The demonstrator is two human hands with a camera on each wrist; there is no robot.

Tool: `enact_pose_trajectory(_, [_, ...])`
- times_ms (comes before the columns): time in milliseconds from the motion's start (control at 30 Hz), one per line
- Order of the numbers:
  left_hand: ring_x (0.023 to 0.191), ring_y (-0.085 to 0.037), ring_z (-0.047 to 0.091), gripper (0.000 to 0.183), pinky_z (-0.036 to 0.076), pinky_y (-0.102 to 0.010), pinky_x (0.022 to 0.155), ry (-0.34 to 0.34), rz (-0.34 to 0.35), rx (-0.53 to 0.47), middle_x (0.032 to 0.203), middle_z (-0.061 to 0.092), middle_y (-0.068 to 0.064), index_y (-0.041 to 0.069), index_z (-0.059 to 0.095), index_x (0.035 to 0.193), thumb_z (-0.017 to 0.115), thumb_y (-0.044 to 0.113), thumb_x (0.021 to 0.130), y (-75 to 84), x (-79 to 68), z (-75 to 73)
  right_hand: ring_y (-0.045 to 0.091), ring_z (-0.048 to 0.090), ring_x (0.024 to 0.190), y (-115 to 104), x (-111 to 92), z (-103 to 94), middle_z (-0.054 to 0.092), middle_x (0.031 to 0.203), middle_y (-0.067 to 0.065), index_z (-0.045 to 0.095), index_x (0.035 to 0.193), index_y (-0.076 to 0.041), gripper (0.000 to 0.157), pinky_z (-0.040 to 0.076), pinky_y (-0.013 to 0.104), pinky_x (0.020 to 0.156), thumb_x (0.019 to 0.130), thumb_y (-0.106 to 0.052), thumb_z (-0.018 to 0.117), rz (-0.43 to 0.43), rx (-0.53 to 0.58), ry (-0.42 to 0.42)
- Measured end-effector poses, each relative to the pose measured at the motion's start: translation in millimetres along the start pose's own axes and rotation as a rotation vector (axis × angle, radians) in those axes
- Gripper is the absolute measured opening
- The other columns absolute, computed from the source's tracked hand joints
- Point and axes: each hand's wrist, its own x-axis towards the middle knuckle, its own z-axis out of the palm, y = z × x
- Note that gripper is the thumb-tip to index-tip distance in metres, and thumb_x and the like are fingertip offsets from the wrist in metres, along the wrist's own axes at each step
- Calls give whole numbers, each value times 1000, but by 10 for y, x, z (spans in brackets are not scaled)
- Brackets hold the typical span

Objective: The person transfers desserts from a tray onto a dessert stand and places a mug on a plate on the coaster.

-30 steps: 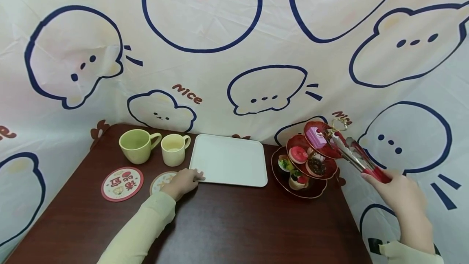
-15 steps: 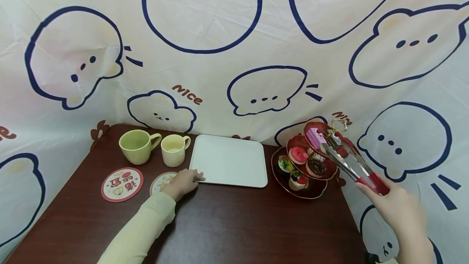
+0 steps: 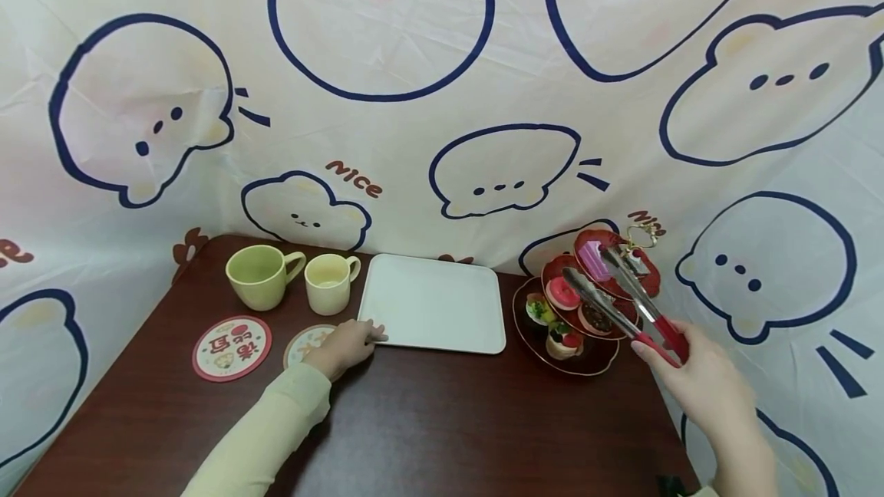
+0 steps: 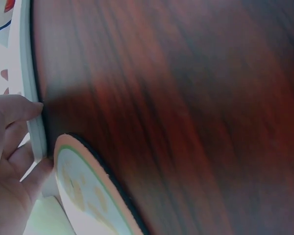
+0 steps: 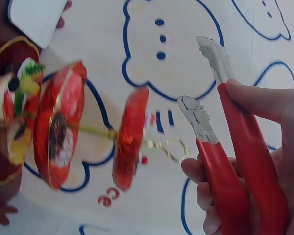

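My left hand [image 3: 345, 340] grips the near left corner of a white tray [image 3: 435, 301], its fingers at the rim in the left wrist view. My right hand [image 3: 711, 390] holds red-handled metal tongs [image 3: 671, 334], whose arms stand spread apart. In the head view the tong tips overlap a three-tier dessert stand [image 3: 599, 359]. Nothing sits between the tips in the right wrist view. A purple cake block [image 3: 592, 258] lies on the top tier. A pink donut [image 3: 562, 292] and a chocolate donut [image 3: 594, 320] are on the middle tier. Small fruit-topped cakes [image 3: 562, 341] fill the bottom tier.
A green mug [image 3: 255, 278] and a smaller pale yellow cup [image 3: 328, 286] stand left of the tray. A red-rimmed round coaster [image 3: 231, 347] lies in front of them. Another coaster [image 4: 83, 181] is partly under the left hand. A patterned cloth [image 3: 387, 136] hangs behind the table.
My right hand has moved left with the tongs, bringing the tips over the stand. The tong arms have spread apart since one second ago. My left hand stays at the tray corner.
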Motion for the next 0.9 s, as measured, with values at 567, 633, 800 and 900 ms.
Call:
enact_pose_trajectory(567, [120, -35, 64, 47, 53, -49, 98, 93, 192, -89, 122, 71, -16, 1, 72, 125, 59, -14, 83, -98, -112, -21, 40, 63, 106, -393, 247, 657, 60, 129, 30, 51, 138, 9, 83, 56, 60, 83, 92, -58, 68, -184, 29, -96])
enact_pose_trajectory(633, [115, -34, 66, 42, 54, -48, 96, 114, 242, -58, 117, 73, -15, -1, 73, 120, 61, -14, 82, -120, -119, -7, 39, 64, 106, -407, 292, 761, 62, 128, 29, 53, 138, 8, 82, 56, 60, 82, 92, -58, 68, -197, 39, -97])
enact_pose_trajectory(800, [106, -32, 66, 31, 55, -46, 93, 147, 334, 33, 107, 73, -11, -2, 76, 109, 63, -14, 83, -158, -134, 7, 39, 64, 108, -479, 487, 1059, 63, 128, 25, 54, 141, 5, 80, 54, 61, 86, 92, -57, 69, -255, 66, -83])
enact_pose_trajectory(900, [103, -30, 66, 32, 55, -45, 91, 160, 354, 71, 104, 71, -10, -1, 77, 109, 61, -15, 84, -156, -147, 9, 38, 64, 109, -535, 636, 1256, 64, 128, 23, 56, 140, 3, 74, 53, 60, 89, 91, -49, 74, -279, 100, -91])
